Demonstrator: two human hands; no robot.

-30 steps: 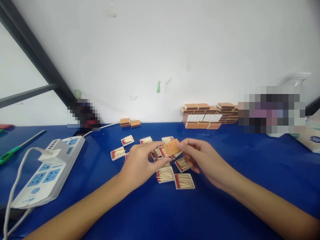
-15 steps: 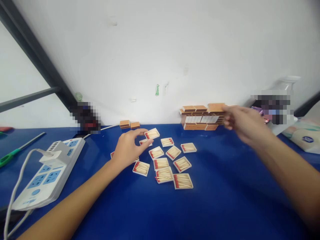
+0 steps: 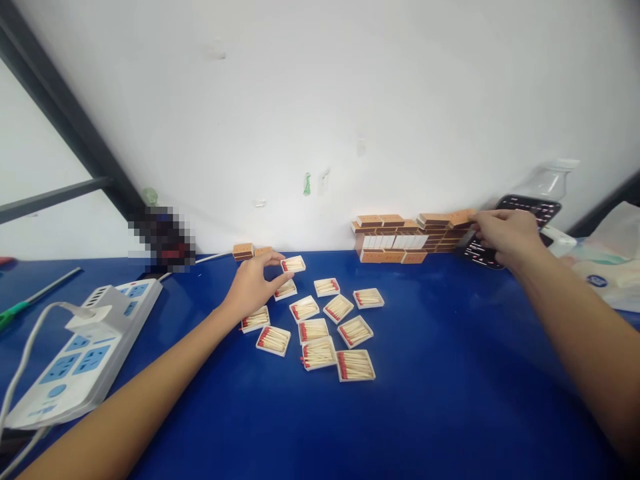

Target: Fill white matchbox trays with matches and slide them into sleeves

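My left hand (image 3: pixel 255 283) pinches a white matchbox tray (image 3: pixel 293 265) filled with red-tipped matches, between thumb and fingers, just above the blue table. Below and in front of it lie several more open trays of matches (image 3: pixel 313 331), loosely scattered. My right hand (image 3: pixel 507 233) is at the right end of a low stack of brown matchboxes (image 3: pixel 395 257) against the wall. Its fingers are closed on the end of an orange-brown matchbox (image 3: pixel 463 217) on the stack's top layer. White ends of upright boxes show in the stack's middle layer.
Two matchboxes (image 3: pixel 243 251) stand by the wall behind my left hand. At left are a white power strip (image 3: pixel 127 327) with a plugged-in cable and a green-handled screwdriver (image 3: pixel 25 307). At right are a dark screen (image 3: pixel 530 208), a clear bottle (image 3: pixel 553 179) and a tissue pack (image 3: pixel 607 273).
My right hand has moved right along the stack's top, and its fingers are on a matchbox at the far end. My left hand still holds its tray, slightly farther left. The view has shifted a little.
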